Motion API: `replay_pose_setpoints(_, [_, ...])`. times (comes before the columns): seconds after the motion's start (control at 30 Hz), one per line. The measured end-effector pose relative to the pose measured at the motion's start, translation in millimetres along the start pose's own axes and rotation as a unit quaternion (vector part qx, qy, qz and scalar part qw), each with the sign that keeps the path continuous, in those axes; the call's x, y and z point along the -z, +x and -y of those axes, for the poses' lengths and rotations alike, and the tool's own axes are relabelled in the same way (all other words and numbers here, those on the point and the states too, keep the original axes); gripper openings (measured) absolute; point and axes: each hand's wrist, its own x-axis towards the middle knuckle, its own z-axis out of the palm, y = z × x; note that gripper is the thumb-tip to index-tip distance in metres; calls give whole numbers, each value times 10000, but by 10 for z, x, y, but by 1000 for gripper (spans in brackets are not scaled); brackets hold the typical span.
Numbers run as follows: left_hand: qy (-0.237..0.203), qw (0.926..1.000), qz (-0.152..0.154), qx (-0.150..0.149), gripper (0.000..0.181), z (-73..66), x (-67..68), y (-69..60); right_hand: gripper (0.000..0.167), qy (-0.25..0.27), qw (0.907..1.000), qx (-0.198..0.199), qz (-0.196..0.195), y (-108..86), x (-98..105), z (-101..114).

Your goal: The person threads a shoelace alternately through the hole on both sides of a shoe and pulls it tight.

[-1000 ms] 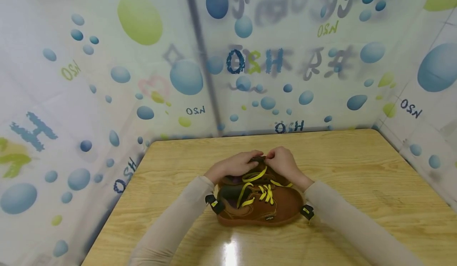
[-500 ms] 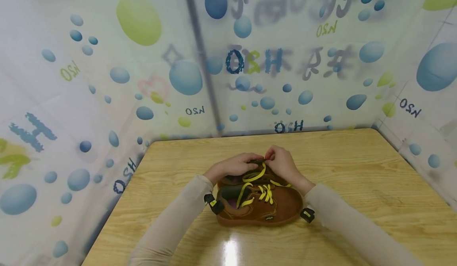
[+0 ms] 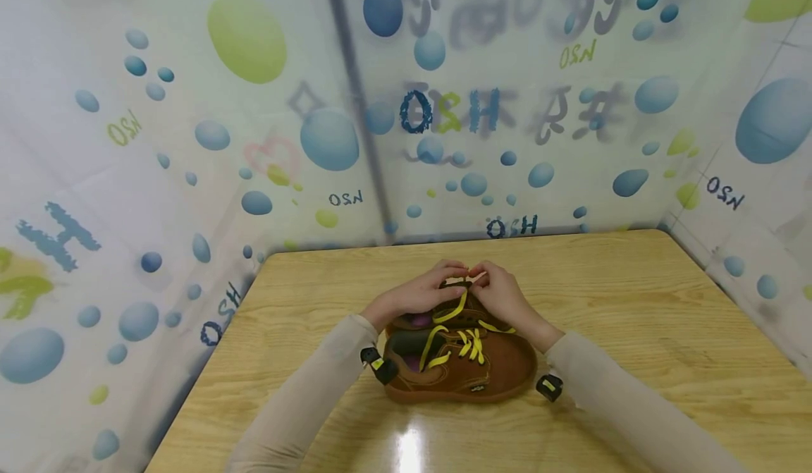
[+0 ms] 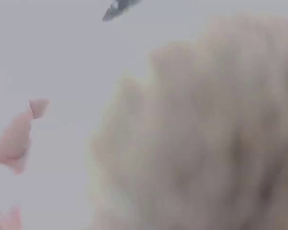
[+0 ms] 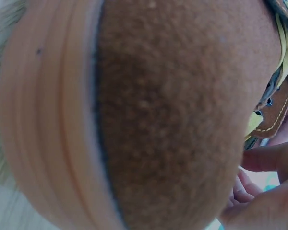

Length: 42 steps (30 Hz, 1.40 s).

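Observation:
Two brown shoes with yellow laces lie side by side on the table, toes to the right: a near shoe [image 3: 507,364] and a far shoe [image 3: 478,312]. My left hand [image 3: 421,293] grips the top of the far shoe's opening, thumb apart from the fingers. From the other side my right hand [image 3: 504,300] pinches a yellow lace [image 3: 455,309] there, its fingertips close to the left ones. In the right wrist view the near shoe [image 5: 168,115] covers most of the frame, with the right hand [image 5: 264,196] behind it. The left wrist view is mostly blurred.
The wooden table [image 3: 342,275] reaches to a patterned wall covering [image 3: 285,106] at the back and sides. Black wrist devices sit at both cuffs, the left device [image 3: 379,366] and the right device [image 3: 549,386], beside the near shoe's heel and toe.
The left fingers have risen and moved nearer the right fingertips above the far shoe. The lace there is drawn up more steeply. The near shoe has hardly moved.

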Motion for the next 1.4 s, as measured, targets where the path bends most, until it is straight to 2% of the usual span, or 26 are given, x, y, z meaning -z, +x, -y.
replay_pose_setpoints(0.23, [-245, 9953, -590, -727, 44, 42, -25, -27, 19, -188, 9987, 430, -174, -7, -3, -26])
replay_pose_setpoints(0.33, [-497, 9895, -935, -980, 41, 20, -4, -48, 17, -322, 9972, 613, -280, -8, -11, -33])
replay_pose_setpoints(0.43, [-920, 9801, -1271, -1216, 38, -64, 46, -80, 15, -441, 9955, 741, -401, -12, -18, -34])
replay_pose_setpoints(0.5, [-1235, 9712, -1520, -1359, 37, -137, 83, -106, 15, -505, 9946, 786, -456, -11, -21, -33])
replay_pose_setpoints(0.57, [-1585, 9573, -1895, -1504, 35, -216, 113, -132, 14, -565, 9942, 787, -469, -11, -20, -30])
replay_pose_setpoints(0.67, [-2051, 9295, -2579, -1656, 28, -321, 131, -171, 14, -581, 9945, 741, -450, -10, -18, -25])
replay_pose_setpoints(0.73, [-2368, 9117, -2901, -1693, 22, -386, 121, -200, 14, -581, 9948, 719, -430, -11, -16, -23])
replay_pose_setpoints(0.83, [-2796, 8963, -2993, -1701, 13, -488, 96, -263, 14, -534, 9957, 652, -387, -17, -18, -24])
replay_pose_setpoints(0.9, [-3058, 8882, -2946, -1754, 16, -576, 90, -325, 14, -537, 9960, 633, -343, -23, -20, -23])
replay_pose_setpoints(1.03, [-3329, 8711, -2895, -2160, 17, -762, 124, -450, 15, -559, 9965, 550, -291, -32, -16, -18])
replay_pose_setpoints(1.1, [-3320, 8683, -2864, -2319, 16, -829, 143, -502, 15, -581, 9962, 569, -298, -36, -8, -14])
replay_pose_setpoints(1.2, [-3296, 8727, -2721, -2358, 18, -875, 145, -566, 14, -589, 9960, 594, -311, -37, 2, -11])
replay_pose_setpoints(1.3, [-3151, 8837, -2498, -2394, 22, -862, 121, -593, 14, -540, 9963, 602, -283, -31, 7, -17])
replay_pose_setpoints(1.4, [-2863, 8943, -2253, -2598, 16, -840, 94, -597, 14, -470, 9971, 567, -210, -27, 15, -31])
